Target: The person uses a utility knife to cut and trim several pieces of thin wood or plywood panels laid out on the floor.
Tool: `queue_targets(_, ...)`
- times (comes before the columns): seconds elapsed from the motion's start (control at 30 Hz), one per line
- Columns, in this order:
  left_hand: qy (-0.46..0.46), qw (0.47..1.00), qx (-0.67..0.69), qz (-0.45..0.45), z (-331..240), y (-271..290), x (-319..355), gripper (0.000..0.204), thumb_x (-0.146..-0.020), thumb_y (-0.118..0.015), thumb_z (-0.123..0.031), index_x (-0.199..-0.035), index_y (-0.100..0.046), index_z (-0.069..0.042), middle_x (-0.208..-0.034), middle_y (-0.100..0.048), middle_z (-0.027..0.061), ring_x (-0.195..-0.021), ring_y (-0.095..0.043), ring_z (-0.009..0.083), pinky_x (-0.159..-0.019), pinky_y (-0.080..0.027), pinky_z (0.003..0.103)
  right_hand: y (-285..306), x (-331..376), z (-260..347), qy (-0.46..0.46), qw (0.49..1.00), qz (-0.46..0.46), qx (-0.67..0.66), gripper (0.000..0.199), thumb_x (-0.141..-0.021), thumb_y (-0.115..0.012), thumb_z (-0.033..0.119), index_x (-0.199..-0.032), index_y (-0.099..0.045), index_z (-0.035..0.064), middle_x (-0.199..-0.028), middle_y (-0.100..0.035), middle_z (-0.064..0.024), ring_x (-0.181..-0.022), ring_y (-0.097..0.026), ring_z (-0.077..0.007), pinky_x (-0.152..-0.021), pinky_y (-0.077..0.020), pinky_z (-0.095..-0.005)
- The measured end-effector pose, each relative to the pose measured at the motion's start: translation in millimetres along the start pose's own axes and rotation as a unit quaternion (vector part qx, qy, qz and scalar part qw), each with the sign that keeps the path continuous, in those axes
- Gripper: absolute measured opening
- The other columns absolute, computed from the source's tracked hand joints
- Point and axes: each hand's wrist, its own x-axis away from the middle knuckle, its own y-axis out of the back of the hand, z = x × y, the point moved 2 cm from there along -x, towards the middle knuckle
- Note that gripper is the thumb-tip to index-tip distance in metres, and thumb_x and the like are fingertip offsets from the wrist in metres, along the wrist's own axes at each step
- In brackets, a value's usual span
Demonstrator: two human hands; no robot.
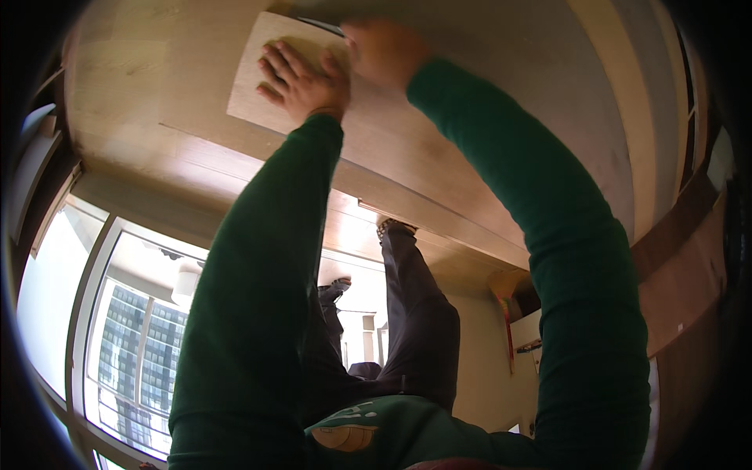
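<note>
While lying flat on the wooden floor [180, 86], pale plank [258, 70] being pinned steady under left hand [301, 78], fingers spread, unclenched; right hand [384, 51] pressing alongside, grip impossible to tell.

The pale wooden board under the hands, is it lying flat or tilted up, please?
Flat: the pale wooden board lies flush on the wooden surface, with the left hand spread on it.
</note>
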Motion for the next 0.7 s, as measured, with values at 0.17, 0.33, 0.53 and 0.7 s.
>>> queue_targets(0.17,0.009,1.0,-0.02,0.014,-2.1,8.5,-2.1,0.084,-0.097,-0.042,-0.056,-0.159,-0.018,-0.004,-0.167,-0.014,0.0163,-0.155,-0.007,0.0334,-0.121,-0.002,0.058,21.1,281.8,-129.0,-0.058,0.997,0.012,0.045,0.049,-0.093,-0.06,0.01,-0.141,-0.051,0.0146,-0.11,-0.064,-0.0182,-0.099,-0.064,-0.0367,-0.081,-0.0547,-0.0432)
queue_targets(0.33,0.005,1.0,-0.026,0.013,-10.3,2.5,1.7,0.083,-0.098,-0.04,-0.055,-0.159,-0.017,-0.004,-0.167,-0.013,0.0158,-0.155,-0.007,0.0334,-0.122,-0.002,0.057,94.1,444.7,-163.5,-0.254,0.953,0.122,0.109,0.027,-0.092,-0.058,0.006,-0.119,-0.058,0.0086,-0.102,-0.064,-0.0205,-0.091,-0.063,-0.0414,-0.076,-0.0529,-0.0474)
queue_targets(0.53,0.011,0.999,-0.037,0.017,-5.7,8.5,2.6,0.081,-0.098,-0.041,-0.053,-0.159,-0.018,-0.005,-0.168,-0.014,0.0135,-0.155,-0.008,0.0325,-0.122,-0.003,0.057,47.8,320.2,-72.4,-0.196,0.98,-0.013,-0.031,0.024,-0.095,-0.058,0.008,-0.119,-0.058,0.0094,-0.109,-0.065,-0.0171,-0.089,-0.065,-0.0402,-0.074,-0.0554,-0.0466)
queue_targets(0.7,0.014,0.999,-0.04,0.015,-14.4,5.8,1.8,0.081,-0.098,-0.042,-0.052,-0.159,-0.018,-0.005,-0.168,-0.013,0.013,-0.155,-0.008,0.0318,-0.122,-0.003,0.056,19.1,202.8,-60.7,-0.149,0.987,-0.045,-0.034,0.024,-0.096,-0.056,0.014,-0.119,-0.059,0.0109,-0.107,-0.064,-0.0165,-0.09,-0.065,-0.0391,-0.075,-0.0547,-0.0484)
